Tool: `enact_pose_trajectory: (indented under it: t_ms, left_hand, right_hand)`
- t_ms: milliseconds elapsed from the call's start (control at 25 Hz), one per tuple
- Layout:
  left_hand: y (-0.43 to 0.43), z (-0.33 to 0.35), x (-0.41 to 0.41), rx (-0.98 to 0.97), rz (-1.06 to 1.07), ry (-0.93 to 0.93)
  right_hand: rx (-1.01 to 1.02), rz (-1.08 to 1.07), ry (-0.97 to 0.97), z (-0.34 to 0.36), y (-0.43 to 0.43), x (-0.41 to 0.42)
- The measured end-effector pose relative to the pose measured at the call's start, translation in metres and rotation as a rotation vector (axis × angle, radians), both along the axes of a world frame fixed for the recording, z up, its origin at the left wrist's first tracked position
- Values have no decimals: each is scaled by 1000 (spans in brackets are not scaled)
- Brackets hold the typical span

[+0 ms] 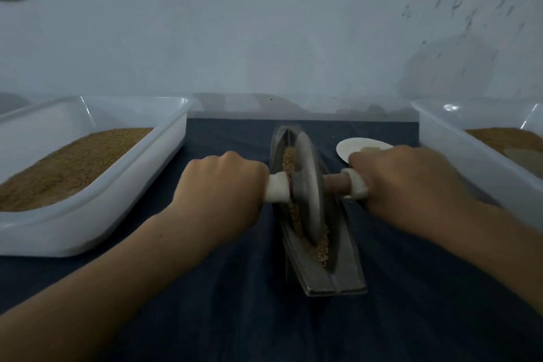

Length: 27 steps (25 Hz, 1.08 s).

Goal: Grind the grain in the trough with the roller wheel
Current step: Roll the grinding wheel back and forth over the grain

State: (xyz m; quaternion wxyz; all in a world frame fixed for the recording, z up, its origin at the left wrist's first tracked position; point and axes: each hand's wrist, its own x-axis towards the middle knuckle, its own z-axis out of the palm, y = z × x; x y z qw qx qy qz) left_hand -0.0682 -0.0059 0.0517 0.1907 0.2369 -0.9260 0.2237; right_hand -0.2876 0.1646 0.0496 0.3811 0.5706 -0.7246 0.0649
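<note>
While head view is dim, left hand (220, 182) clenched round white handle (276, 186), right hand (411, 185) clenched round opposite handle (357, 184), roller wheel (308, 182) blurred, standing in trough (346, 270) on dark cloth (235, 317), grain (321, 247) in groove, dish (352, 145) half hidden behind right hand, right tray (458, 150) cut off

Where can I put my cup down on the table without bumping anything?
Best spot: the bare dark cloth at the back, between the left tray and the trough. Near the front, cloth shows beside the trough, but the arms cross it. It is crowded between the trough and the right tray, where a small white dish and the right hand sit.
</note>
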Motion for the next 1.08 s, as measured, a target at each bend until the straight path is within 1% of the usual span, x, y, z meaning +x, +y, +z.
enact_pose_trajectory:
  t_ms: [80,160,200,280,360,400,520,560,600,640,720,840,920,1000,1080]
  left_hand:
    - [2,3,-5,-28,16,5]
    - [-10,2,-25,-1,83,18]
    - [-18,6,-40,10,118,27]
    - [-30,22,-64,24,177,-30]
    - [-29,30,-71,5,179,-59]
    - [-25,28,-65,-4,159,-57]
    - [0,8,-26,-58,34,-3]
    - [4,5,-15,-81,-16,14]
    - [5,6,-10,-107,-39,60]
    - [3,6,-12,-107,-34,63]
    - [-6,-3,-25,-54,74,26]
    - [-40,4,-62,72,155,49]
    - [-44,13,-69,116,179,26]
    - [-33,15,-59,78,160,18]
    - [-14,5,-35,-9,67,60]
  right_hand:
    - [7,20,-66,-5,3,-5]
    - [74,-123,-100,-5,-20,-13]
    - [94,-176,-167,-3,-36,-18]
    - [132,-231,-353,2,-63,-26]
    - [136,-225,-407,1,-66,-29]
    - [130,-210,-379,-2,-58,-26]
    - [83,-105,-180,-17,-13,-13]
    - [60,-63,-135,-20,0,-11]
    - [45,-36,-128,-20,7,-10]
    - [51,-49,-122,-19,7,-10]
    - [78,-157,-75,-14,-16,-11]
    - [142,-222,-223,9,-68,-19]
    - [174,-235,-261,17,-80,-23]
    - [173,-239,-295,13,-63,-19]
    - [118,-178,-189,-2,-31,-9]
